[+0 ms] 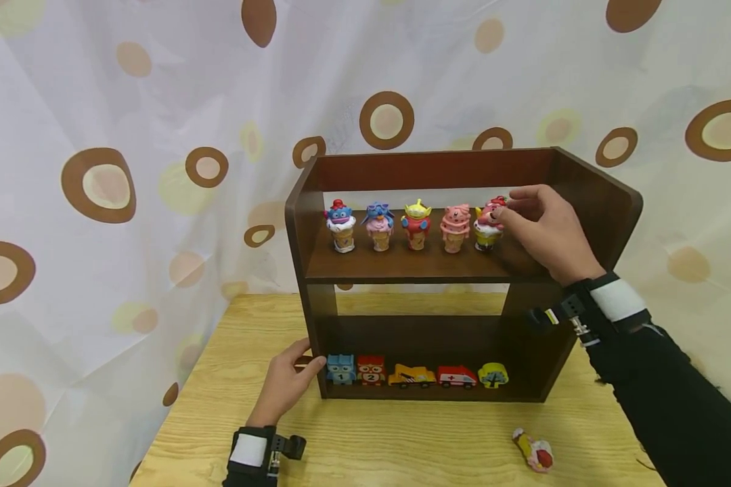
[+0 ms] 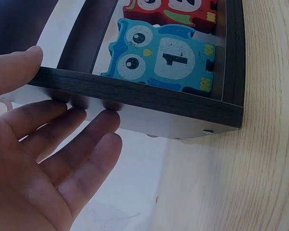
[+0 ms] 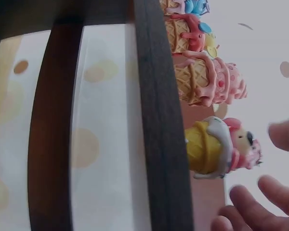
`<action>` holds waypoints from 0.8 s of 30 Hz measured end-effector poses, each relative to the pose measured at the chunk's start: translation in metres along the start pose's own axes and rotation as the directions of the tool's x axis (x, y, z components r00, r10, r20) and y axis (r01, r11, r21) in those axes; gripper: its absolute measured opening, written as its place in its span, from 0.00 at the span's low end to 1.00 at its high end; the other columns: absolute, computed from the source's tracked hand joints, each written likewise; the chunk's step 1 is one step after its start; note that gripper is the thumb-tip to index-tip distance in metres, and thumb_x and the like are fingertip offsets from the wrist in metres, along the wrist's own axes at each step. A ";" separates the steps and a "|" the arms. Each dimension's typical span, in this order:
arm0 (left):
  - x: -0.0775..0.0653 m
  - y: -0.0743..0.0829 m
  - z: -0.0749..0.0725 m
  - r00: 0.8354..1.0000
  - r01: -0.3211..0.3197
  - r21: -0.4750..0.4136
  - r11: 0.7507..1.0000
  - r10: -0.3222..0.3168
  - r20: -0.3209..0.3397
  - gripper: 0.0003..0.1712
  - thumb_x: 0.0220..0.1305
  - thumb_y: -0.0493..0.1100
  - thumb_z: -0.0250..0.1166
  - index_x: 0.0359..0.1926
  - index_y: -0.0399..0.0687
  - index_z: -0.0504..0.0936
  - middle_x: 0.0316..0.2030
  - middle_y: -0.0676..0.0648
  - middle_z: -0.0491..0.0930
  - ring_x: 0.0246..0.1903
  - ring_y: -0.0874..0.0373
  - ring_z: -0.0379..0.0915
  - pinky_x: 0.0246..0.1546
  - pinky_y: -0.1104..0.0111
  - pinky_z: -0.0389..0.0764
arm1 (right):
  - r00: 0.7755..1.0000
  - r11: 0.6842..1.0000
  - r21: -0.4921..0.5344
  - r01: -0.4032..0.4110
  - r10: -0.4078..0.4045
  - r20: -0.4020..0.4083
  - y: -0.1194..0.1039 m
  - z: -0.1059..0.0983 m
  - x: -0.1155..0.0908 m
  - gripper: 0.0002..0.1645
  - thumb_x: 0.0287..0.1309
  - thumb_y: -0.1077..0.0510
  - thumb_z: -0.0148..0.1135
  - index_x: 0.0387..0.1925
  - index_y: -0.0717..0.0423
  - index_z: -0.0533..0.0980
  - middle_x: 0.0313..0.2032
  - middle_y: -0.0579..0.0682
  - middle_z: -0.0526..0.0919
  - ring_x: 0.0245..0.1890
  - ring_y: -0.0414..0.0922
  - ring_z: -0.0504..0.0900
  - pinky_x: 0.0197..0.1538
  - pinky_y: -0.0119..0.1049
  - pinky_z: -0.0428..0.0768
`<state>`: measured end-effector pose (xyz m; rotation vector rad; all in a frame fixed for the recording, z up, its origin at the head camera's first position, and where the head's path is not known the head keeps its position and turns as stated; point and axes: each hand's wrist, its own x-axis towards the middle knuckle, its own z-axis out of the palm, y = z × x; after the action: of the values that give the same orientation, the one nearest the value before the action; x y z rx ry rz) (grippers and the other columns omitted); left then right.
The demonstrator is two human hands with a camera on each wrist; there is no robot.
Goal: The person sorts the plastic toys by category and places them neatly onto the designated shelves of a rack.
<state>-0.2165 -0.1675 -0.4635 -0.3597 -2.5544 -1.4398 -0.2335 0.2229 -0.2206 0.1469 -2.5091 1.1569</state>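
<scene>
My right hand (image 1: 548, 230) is over the upper shelf beside a pink-and-yellow ice cream cone figurine (image 3: 209, 147). In the right wrist view its thumb and fingers are spread around the figurine's top, with a gap to it. The figurine stands upright at the right end of a row of cone figurines (image 1: 416, 224). My left hand (image 1: 285, 382) holds the left side panel of the dark brown wooden shelf (image 1: 420, 279). Its thumb lies on the inner side and its fingers rest on the outer face, low down.
Another cone figurine (image 1: 535, 451) lies on its side on the wooden table (image 1: 402, 439), in front of the shelf. The lower level bears a blue owl block (image 2: 159, 55), a red owl block (image 1: 371, 370), a yellow truck (image 1: 411, 376), a red ambulance (image 1: 457, 376) and a tree block (image 1: 493, 375).
</scene>
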 end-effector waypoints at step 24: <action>0.000 0.001 0.003 1.000 0.021 -0.021 1.000 -0.021 0.011 0.25 0.67 0.48 0.65 0.64 0.51 0.77 0.60 0.44 0.80 0.49 0.48 0.83 0.47 0.61 0.87 | 0.812 0.883 -0.116 0.456 -0.465 -0.351 -0.017 -0.003 -0.136 0.16 0.49 0.74 0.66 0.43 0.66 0.81 0.51 0.26 0.75 0.53 0.25 0.69 0.53 0.19 0.64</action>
<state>-0.2163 -0.1648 -0.4644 -0.3458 -2.5601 -1.4774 -0.1022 0.2057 -0.2573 0.4602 -1.9972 0.8532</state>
